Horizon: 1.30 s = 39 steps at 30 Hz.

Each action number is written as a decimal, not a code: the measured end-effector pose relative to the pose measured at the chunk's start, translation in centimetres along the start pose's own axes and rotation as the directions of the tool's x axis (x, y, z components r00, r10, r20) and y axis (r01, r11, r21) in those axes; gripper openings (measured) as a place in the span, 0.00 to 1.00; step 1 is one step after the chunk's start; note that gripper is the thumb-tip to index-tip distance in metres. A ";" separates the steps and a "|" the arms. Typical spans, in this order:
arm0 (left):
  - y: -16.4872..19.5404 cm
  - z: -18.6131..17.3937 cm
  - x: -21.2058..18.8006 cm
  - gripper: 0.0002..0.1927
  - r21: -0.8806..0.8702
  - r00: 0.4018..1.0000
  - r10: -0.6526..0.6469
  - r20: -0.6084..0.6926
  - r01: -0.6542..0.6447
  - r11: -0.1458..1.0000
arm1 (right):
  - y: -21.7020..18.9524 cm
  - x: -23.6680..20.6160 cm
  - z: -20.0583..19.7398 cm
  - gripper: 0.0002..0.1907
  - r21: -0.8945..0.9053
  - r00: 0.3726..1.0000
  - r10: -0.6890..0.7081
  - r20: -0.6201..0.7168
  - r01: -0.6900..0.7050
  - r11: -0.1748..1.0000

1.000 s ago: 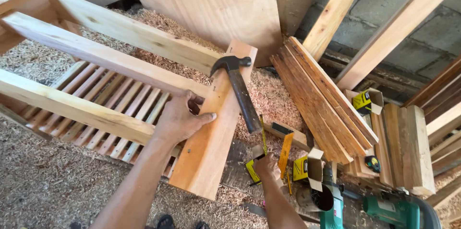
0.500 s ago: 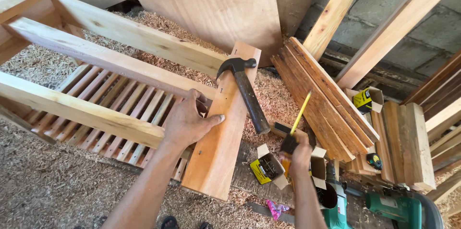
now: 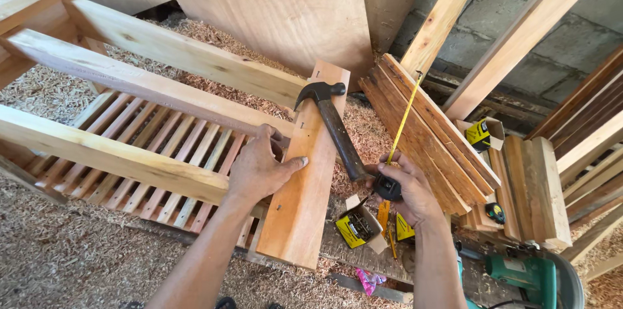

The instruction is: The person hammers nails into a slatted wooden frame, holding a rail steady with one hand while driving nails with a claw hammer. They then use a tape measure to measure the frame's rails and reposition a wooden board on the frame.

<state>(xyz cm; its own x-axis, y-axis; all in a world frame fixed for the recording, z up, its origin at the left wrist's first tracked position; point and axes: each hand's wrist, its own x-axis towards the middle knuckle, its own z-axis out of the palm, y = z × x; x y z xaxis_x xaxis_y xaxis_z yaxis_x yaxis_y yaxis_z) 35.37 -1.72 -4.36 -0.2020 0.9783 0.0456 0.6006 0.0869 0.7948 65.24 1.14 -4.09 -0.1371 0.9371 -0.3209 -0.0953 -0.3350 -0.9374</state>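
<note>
Boxes point(image 3: 358, 223) — yellow-black, open — below right hand point(image 3: 409, 189)

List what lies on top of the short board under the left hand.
On the short board lie a claw hammer, head on the wood with its handle overhanging the right edge, and the left hand, pressed flat. The wood beneath the palm is covered.

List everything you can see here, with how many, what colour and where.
Board: one, tan, centre, across the frame.
Hammer: one, black, lying on the board.
Tape measure: one, black case, yellow blade extended upward.
Frame: one, pale wood, slatted, left.
Plank stack: one, brown, right of centre.
Nail boxes: several, yellow, lower centre.
Saw: one, green, bottom right.
Left hand: flat on the board.
Right hand: holding the tape measure.
</note>
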 end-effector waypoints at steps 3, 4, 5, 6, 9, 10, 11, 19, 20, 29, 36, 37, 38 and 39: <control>0.0 -0.1 0.1 0.38 0.016 0.997 -0.048 0.052 0.048 0.999 | 0.0 -0.1 0.2 0.12 -0.015 1.000 0.009 -0.017 -0.009 1.000; 0.1 -0.1 0.1 0.38 0.014 0.996 -0.063 0.068 0.062 0.998 | 0.1 -0.1 0.3 0.12 -0.029 0.999 0.009 -0.031 -0.010 1.000; 0.2 -0.2 0.1 0.38 0.012 0.993 -0.078 0.084 0.077 0.997 | 0.2 0.0 0.3 0.12 -0.042 0.999 0.009 -0.045 -0.011 0.999; 0.3 -0.2 0.1 0.37 0.009 0.995 -0.066 0.072 0.065 0.998 | 0.4 0.1 0.3 0.12 -0.059 0.999 0.011 -0.043 -0.013 0.998; 0.7 -0.4 0.1 0.36 -0.006 0.993 -0.084 0.079 0.085 0.996 | 1.0 0.5 0.5 0.13 -0.102 0.999 0.017 -0.039 -0.021 0.995; 0.8 -0.5 0.1 0.36 -0.008 0.987 -0.124 0.105 0.126 0.992 | 1.2 0.6 0.6 0.14 -0.109 0.999 0.018 -0.035 -0.022 0.994; 0.8 -0.5 0.1 0.37 -0.010 0.977 -0.165 0.132 0.168 0.986 | 1.3 0.7 0.6 0.15 -0.118 0.999 0.020 -0.032 -0.024 0.993; 1.4 -0.9 0.0 0.38 0.017 0.989 -0.096 0.115 0.095 0.995 | -0.6 0.3 2.7 0.20 -0.278 0.997 0.024 -0.075 -0.044 0.960; 1.5 -1.0 0.0 0.39 0.021 0.988 -0.095 0.123 0.094 0.995 | -0.9 0.0 3.2 0.22 -0.298 0.996 0.040 -0.083 -0.064 0.952; 1.7 -1.3 -0.3 0.28 0.041 0.974 -0.124 0.188 0.119 0.992 | -2.5 -2.5 8.3 0.18 -0.432 0.988 -0.065 -0.142 -0.003 0.902; 1.0 -0.8 -0.3 0.21 -0.015 0.996 -0.016 0.084 0.018 1.000 | -0.8 -2.4 9.0 0.14 -0.381 0.996 -0.088 -0.010 0.077 0.921; 0.9 -0.7 -0.3 0.20 -0.018 0.996 -0.021 0.089 0.022 1.000 | -0.8 -2.4 8.5 0.14 -0.390 0.995 -0.089 -0.042 0.066 0.919; 0.8 -0.7 -0.3 0.20 -0.022 0.995 -0.024 0.095 0.026 0.999 | -0.8 -2.5 8.0 0.14 -0.400 0.993 -0.090 -0.075 0.053 0.915; 0.8 -0.6 -0.3 0.20 -0.016 0.995 -0.025 0.092 0.027 1.000 | -0.8 -2.5 7.6 0.14 -0.386 0.993 -0.089 -0.074 0.054 0.921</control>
<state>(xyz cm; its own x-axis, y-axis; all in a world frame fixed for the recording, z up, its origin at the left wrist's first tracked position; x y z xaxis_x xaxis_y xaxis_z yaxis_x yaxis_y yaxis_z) 35.42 -2.08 -3.35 -0.1445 0.9890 -0.0304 0.5824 0.1099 0.8055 58.18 -1.69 -1.46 -0.0543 0.9680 -0.2452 0.2860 -0.2202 -0.9326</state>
